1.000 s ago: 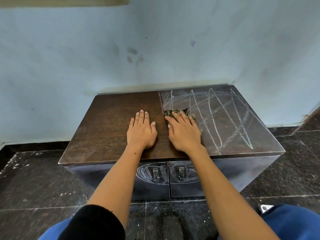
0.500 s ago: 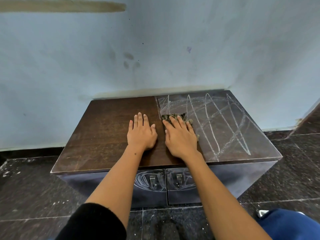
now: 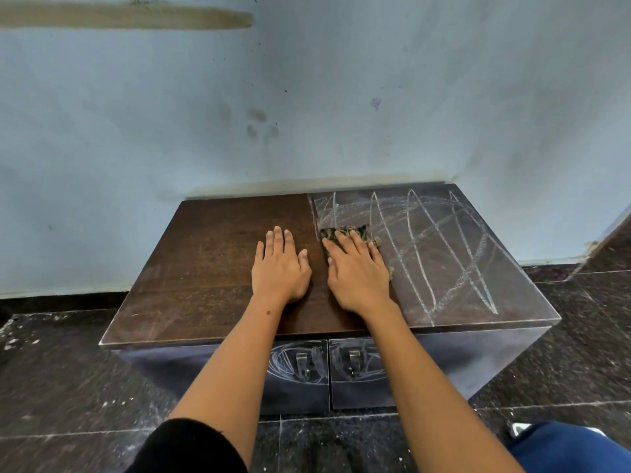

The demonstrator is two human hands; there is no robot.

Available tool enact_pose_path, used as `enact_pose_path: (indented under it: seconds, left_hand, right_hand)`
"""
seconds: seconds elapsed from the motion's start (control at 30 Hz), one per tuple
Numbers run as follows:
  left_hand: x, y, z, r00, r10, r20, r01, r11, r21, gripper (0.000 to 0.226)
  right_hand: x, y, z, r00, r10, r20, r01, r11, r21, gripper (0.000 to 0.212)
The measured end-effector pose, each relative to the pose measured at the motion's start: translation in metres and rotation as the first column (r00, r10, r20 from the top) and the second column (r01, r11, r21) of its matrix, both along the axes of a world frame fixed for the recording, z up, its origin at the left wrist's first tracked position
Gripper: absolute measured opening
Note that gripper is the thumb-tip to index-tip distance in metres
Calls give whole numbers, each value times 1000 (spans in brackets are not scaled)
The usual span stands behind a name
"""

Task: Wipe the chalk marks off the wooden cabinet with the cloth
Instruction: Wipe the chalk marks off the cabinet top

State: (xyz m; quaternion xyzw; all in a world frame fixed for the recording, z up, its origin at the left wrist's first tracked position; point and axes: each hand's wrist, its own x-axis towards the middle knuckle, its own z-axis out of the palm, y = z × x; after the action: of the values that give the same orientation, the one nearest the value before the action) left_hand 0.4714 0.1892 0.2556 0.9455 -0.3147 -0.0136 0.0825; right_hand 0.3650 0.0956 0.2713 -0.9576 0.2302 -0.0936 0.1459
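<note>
A low dark wooden cabinet stands against the wall. White chalk marks loop over the right half of its top; the left half is bare brown wood. More chalk marks circle the two metal door handles on the front. My right hand presses flat on a mottled brown cloth at the left border of the chalked area, fingers straight; most of the cloth is hidden under the hand. My left hand rests flat on the bare wood beside it.
A pale blue wall rises right behind the cabinet and angles forward at the right. Dark speckled floor tiles surround the cabinet, with white specks at the left. My blue-clad knee shows at the lower right.
Both hands keep their places on the cabinet top. The camera has tilted up a little, so the cabinet sits lower in view.
</note>
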Motion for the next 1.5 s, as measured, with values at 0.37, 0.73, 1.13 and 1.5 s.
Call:
enact_pose_path:
  seconds: [0.37, 0.73, 1.13, 1.5]
  left_hand:
    - [1, 0, -1, 1000, 2, 9, -2, 1000, -5, 59]
    - [3, -1, -4, 1000, 5, 20, -5, 1000, -9, 60]
    - [4, -1, -7, 999, 9, 39, -8, 1000, -26, 59]
    - [1, 0, -4, 1000, 5, 21, -5, 1000, -11, 59]
  right_hand:
    - [-7, 7, -6, 999, -39, 23, 39, 999, 3, 47]
    - [-17, 16, -16, 994, -90, 62, 92, 995, -24, 47]
    - [-23, 24, -18, 995, -74, 71, 79, 993, -82, 50]
    - [7, 13, -10, 995, -66, 71, 68, 997, -23, 49]
